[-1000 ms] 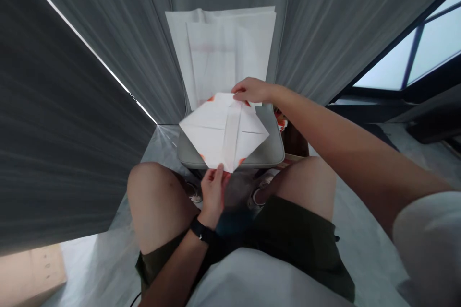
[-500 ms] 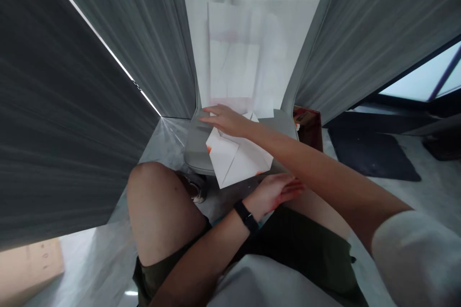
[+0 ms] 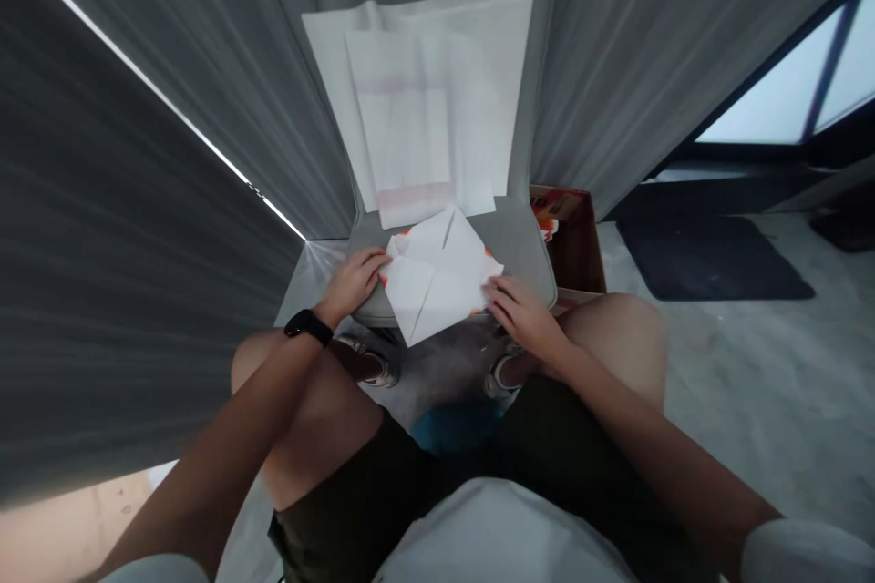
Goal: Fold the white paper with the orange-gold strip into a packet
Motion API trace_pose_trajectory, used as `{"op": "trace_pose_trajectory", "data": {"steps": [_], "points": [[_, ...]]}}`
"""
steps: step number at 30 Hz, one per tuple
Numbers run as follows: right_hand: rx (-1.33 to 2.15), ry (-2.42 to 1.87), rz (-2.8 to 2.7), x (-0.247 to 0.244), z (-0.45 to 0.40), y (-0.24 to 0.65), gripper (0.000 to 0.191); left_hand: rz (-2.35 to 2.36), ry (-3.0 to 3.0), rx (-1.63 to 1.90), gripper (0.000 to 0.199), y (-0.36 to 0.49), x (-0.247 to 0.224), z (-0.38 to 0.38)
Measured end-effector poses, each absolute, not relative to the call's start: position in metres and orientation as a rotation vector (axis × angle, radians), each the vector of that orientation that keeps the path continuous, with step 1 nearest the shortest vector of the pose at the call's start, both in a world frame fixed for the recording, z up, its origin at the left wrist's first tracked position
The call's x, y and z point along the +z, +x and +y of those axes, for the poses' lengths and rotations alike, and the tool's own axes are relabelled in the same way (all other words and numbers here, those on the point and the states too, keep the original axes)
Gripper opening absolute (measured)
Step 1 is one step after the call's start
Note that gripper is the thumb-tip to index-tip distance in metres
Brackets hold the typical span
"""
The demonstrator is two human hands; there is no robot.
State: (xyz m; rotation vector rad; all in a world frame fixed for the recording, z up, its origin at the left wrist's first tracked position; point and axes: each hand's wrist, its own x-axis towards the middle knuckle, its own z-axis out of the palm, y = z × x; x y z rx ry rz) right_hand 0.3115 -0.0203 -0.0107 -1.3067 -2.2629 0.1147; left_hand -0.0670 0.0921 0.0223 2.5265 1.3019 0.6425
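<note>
A folded white paper with orange patches at its edges (image 3: 437, 269) lies on the seat of a grey chair (image 3: 523, 241), one corner jutting past the front edge. At its left corner, my left hand (image 3: 355, 281), with a dark band on the wrist, has its fingers closed on the paper's edge. My right hand (image 3: 523, 310) holds the right corner, fingertips on top and thumb low. Larger white sheets (image 3: 478, 82) lean against the chair's backrest, with a smaller folded sheet (image 3: 403, 132) in front of them.
Grey curtains (image 3: 225, 64) hang at the left and behind the chair. An open red box (image 3: 578, 241) stands on the floor right of the chair, and a dark mat (image 3: 711, 260) lies farther right. My knees flank the chair's front.
My arms have uncrossed. My left hand has moved to the paper's left corner and my right hand to its right corner. The view has shifted, and the paper lies slightly turned.
</note>
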Motion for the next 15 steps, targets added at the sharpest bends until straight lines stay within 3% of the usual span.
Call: {"op": "trace_pose_trajectory", "data": {"steps": [6,15], "points": [[-0.053,-1.264,-2.457,-0.014,-0.027,0.316,0.052,1.101,2.686,0.525,0.049,-0.066,0.002,0.087],[-0.156,-1.331,-2.442,-0.013,-0.043,0.331,0.040,1.216,2.638,0.510,0.051,-0.046,-0.003,0.019]]}}
